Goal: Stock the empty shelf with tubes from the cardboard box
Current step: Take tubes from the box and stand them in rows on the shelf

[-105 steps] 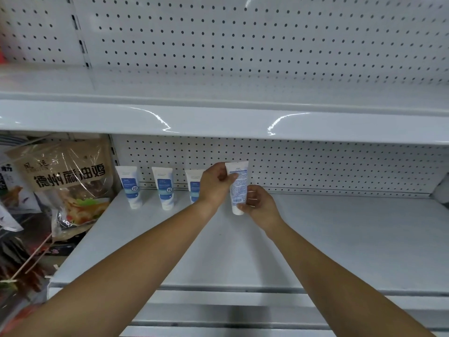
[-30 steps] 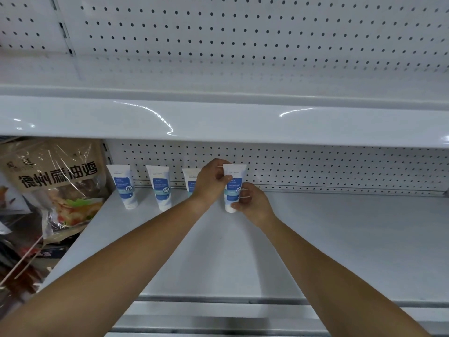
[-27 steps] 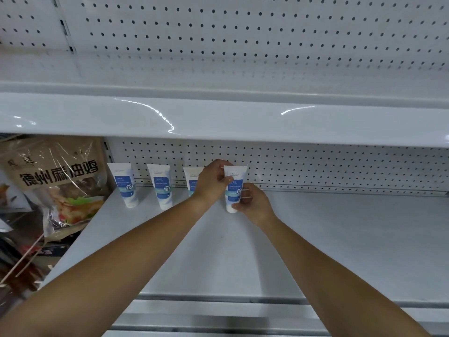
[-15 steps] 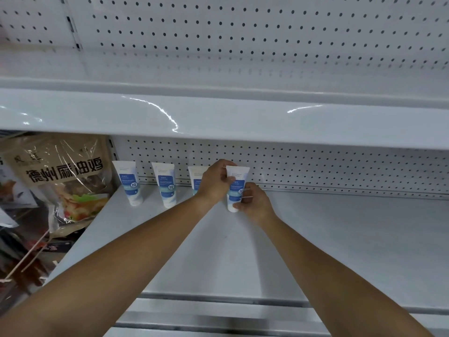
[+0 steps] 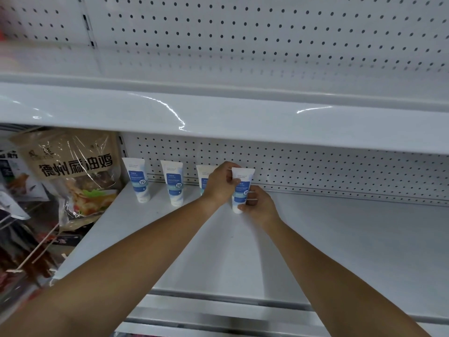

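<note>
A white tube with a blue label (image 5: pixel 241 188) stands cap-down at the back of the white shelf (image 5: pixel 340 239). My left hand (image 5: pixel 220 183) grips its upper left side and my right hand (image 5: pixel 257 205) pinches its lower part near the cap. To its left stand three matching tubes in a row: one tube (image 5: pixel 137 181), a second tube (image 5: pixel 173 184), and a third tube (image 5: pixel 204 177) partly hidden behind my left hand. The cardboard box is out of view.
A white upper shelf (image 5: pixel 218 117) overhangs the row, with pegboard backing (image 5: pixel 315 171) behind. Hanging snack bags (image 5: pixel 70 176) fill the bay to the left. The shelf's front rail (image 5: pixel 218 300) runs below my forearms.
The tube was turned so its blue front label faces out and was set down upright at the back of the shelf, right of the third tube. Both hands stay on it.
</note>
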